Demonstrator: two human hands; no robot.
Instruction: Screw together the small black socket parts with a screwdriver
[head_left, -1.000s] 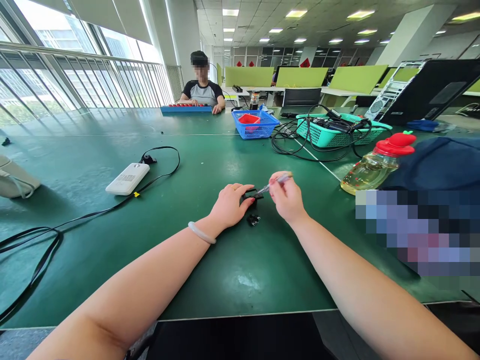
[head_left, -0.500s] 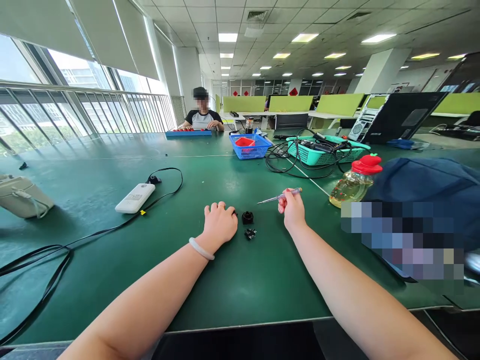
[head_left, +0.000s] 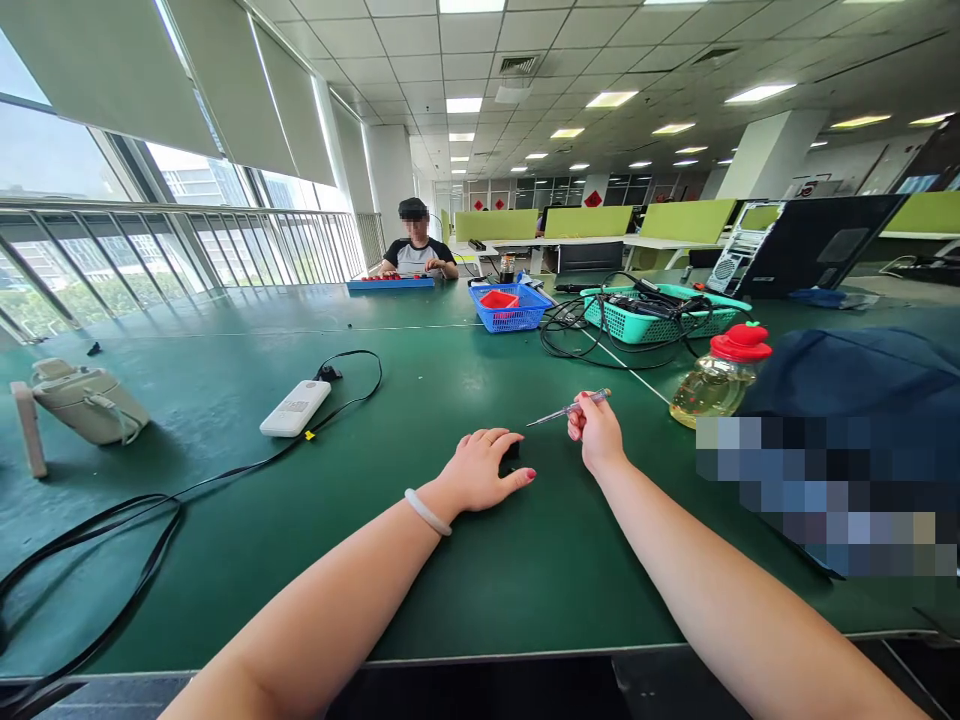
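In the head view, my left hand (head_left: 484,472) rests low over the table, its thumb stretched away from the fingers. Small black parts (head_left: 512,452) show in the gap between thumb and fingers, mostly covered by the hand. Whether the fingers touch them I cannot tell. To the right, my right hand (head_left: 601,438) is closed around the handle of a slim screwdriver (head_left: 551,416) with a clear handle. Its metal tip points left, a little above and to the right of the black parts.
On the green table (head_left: 442,590) lie a white power bank (head_left: 296,408), a black cable (head_left: 169,500) and a beige case (head_left: 97,400). Beyond are a blue basket (head_left: 510,318), a teal basket (head_left: 626,325) with cables, a red-lidded bottle (head_left: 712,392) and a dark blue bag (head_left: 862,375). A person (head_left: 417,255) sits across.
My left hand has moved right, from beside the black parts to over them, and its thumb has spread out. The right hand keeps hold of the screwdriver. The view has tilted up slightly.
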